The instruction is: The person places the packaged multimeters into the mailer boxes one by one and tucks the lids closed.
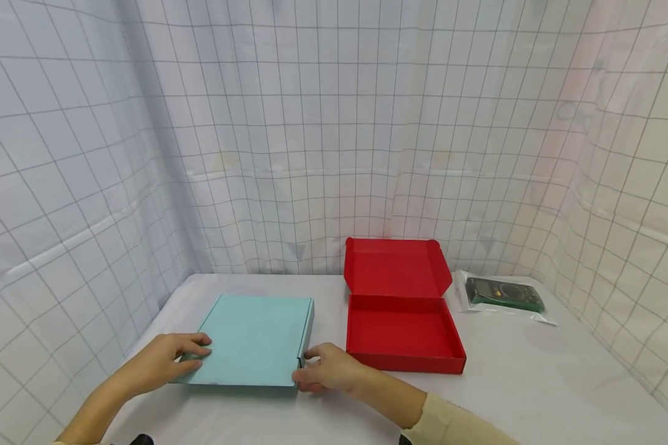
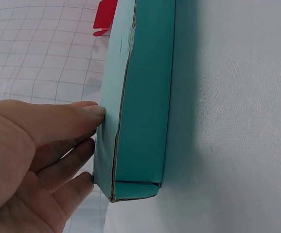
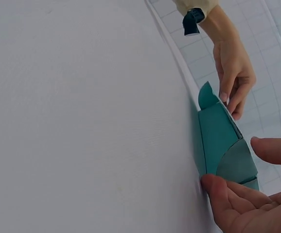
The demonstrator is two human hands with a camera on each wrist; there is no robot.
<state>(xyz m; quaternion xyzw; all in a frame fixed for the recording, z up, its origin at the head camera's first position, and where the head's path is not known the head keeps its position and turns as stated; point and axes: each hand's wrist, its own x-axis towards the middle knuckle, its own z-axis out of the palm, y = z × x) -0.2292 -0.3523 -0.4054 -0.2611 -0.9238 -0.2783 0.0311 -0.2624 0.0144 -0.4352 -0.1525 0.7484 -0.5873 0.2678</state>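
Observation:
A light-teal flat cardboard box [image 1: 256, 340] lies on the white table with its lid down over the base. My left hand [image 1: 172, 358] rests on the lid's left front part, its fingers spread over the edge. At the front right corner is my right hand [image 1: 331, 369], fingertips touching the box there. In the right wrist view, a rounded end flap [image 3: 237, 160] sticks out beside those fingers, with one digit held apart above it. The box's front side [image 2: 148, 97] shows darker teal in the left wrist view, under the lid's edge.
Right of the teal box stands a red box [image 1: 403, 334] with its lid [image 1: 395, 266] raised at the back. Farther right lies a dark multimeter [image 1: 503, 293] in a clear plastic bag. White gridded curtains [image 1: 339, 123] enclose the table at the back and both sides.

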